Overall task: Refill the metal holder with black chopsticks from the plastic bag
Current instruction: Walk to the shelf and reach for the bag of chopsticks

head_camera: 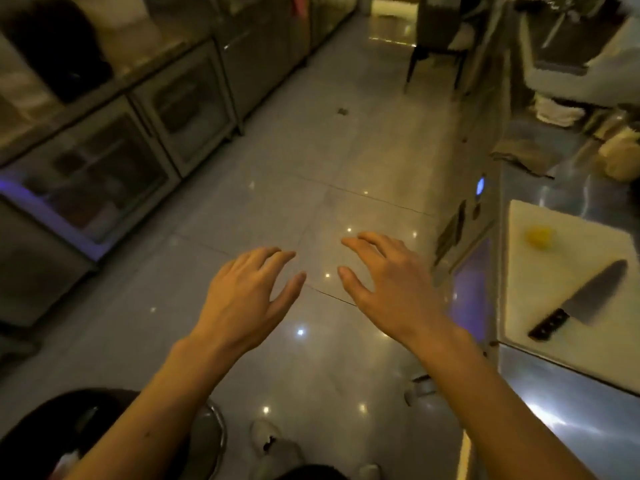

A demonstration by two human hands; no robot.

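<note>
My left hand [249, 292] and my right hand [384, 285] are held out side by side over the shiny tiled floor, palms down. Both have their fingers spread and hold nothing. No black chopsticks, metal holder or plastic bag can be made out in this blurred view.
A steel counter [568, 403] runs along the right with a white cutting board [568, 306], a black-handled knife [581, 299] and a small yellow piece [539, 236] on it. Glass-fronted steel cabinets [114, 157] line the left. A black stool [104, 434] stands at the lower left, a chair [436, 39] far ahead.
</note>
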